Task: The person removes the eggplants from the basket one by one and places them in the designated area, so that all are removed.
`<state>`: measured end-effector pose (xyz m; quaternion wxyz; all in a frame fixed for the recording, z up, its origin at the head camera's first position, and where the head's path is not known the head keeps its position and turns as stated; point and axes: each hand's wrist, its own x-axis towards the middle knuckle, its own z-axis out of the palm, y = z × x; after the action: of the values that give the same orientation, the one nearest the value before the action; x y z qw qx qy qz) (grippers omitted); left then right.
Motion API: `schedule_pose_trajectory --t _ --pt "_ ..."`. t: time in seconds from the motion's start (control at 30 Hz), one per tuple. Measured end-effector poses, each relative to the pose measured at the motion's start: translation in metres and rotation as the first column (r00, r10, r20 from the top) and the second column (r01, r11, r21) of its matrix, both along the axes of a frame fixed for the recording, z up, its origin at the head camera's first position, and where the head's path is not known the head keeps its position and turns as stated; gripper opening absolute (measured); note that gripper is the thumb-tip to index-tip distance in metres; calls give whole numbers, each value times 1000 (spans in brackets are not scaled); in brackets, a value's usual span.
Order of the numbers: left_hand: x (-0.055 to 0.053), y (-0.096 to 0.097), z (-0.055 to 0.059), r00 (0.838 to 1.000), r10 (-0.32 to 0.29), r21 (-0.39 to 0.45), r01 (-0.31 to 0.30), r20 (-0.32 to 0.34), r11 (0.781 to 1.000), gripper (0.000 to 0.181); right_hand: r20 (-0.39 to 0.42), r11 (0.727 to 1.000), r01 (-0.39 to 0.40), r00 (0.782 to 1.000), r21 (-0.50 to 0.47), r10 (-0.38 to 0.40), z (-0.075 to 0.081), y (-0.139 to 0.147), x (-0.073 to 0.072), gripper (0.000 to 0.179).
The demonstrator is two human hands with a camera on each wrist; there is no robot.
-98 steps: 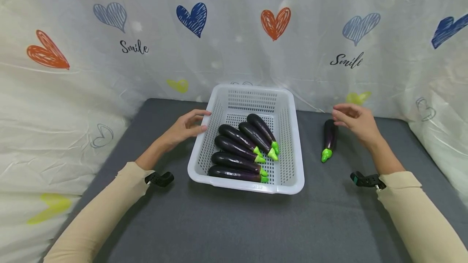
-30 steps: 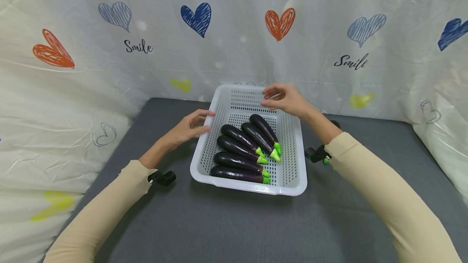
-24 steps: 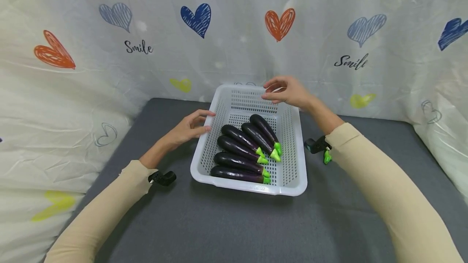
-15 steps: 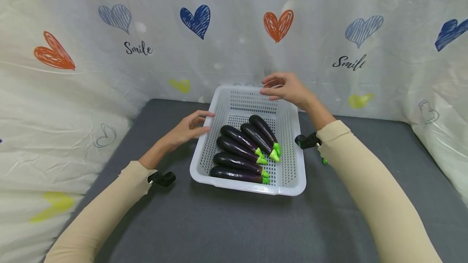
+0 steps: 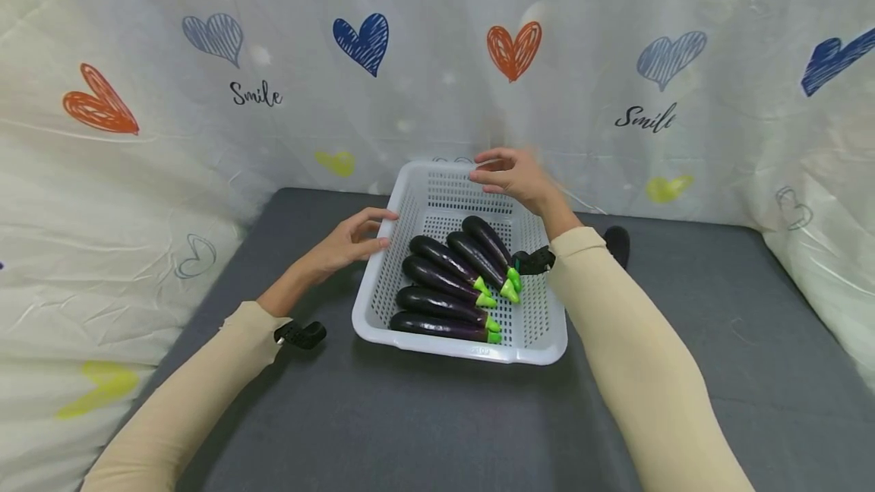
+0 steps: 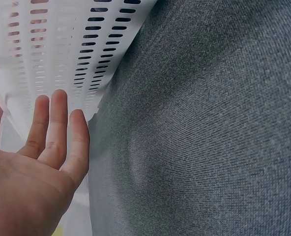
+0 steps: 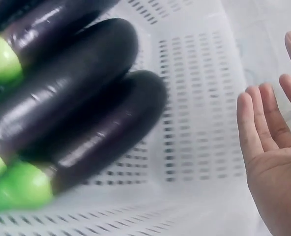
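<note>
My left hand (image 5: 349, 240) is at the left rim of a white perforated plastic basket (image 5: 472, 353), its thumb and fingertips right at the edge. In the left wrist view those fingers (image 6: 59, 125) extend along the basket's outer wall. Several glossy dark eggplants with bright green caps lie in the basket, one eggplant (image 5: 437, 326) nearest its front. Over the far rim hovers my right hand (image 5: 514, 175), holding nothing, its fingers loosely spread. Another eggplant (image 5: 617, 244) lies on the table right of the basket, mostly hidden by my right sleeve.
A dark grey cloth (image 5: 437, 424) covers the table. Behind it and along the sides hangs a pale curtain (image 5: 437, 112) printed with hearts. Each wrist wears a black camera, the right camera (image 5: 533, 260) overlapping the basket in the head view.
My right hand has left the eggplant on the right and travelled left to the basket's far rim, then drifted slightly farther left. My left hand and the basketed eggplants stay put.
</note>
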<state>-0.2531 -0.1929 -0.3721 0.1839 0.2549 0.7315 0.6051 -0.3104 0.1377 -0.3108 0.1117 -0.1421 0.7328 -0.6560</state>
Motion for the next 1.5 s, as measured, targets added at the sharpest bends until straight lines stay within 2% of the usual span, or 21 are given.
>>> schedule_pose_trajectory --t 0.27,0.47,0.67,1.0,1.1,1.3,1.5 --pt "-12 -6 -19 1000 3 12 -3 -24 1000 48 39 988 148 988 39 -149 -32 -12 5 53" --pt "-13 -5 -20 1000 3 11 -2 -27 1000 48 38 968 230 971 100 -235 -55 -17 0 55" --pt "-14 -5 -19 1000 -9 16 9 -21 1000 49 38 929 301 948 216 -316 -75 -19 -1 58" --pt "-14 -4 -16 1000 -10 4 10 -5 1000 50 70 911 288 944 294 -321 -80 -22 6 57" --pt "-15 -4 -16 1000 -12 -1 12 0 1000 51 89 906 286 941 312 -327 -81 -23 6 51" --pt "-15 -5 -16 1000 -18 -16 18 -3 1000 51 55 883 285 943 373 -328 -83 -24 5 38" --pt "-13 -4 -15 1000 -16 -7 16 -9 1000 51 47 890 297 942 346 -332 -83 -24 2 36"
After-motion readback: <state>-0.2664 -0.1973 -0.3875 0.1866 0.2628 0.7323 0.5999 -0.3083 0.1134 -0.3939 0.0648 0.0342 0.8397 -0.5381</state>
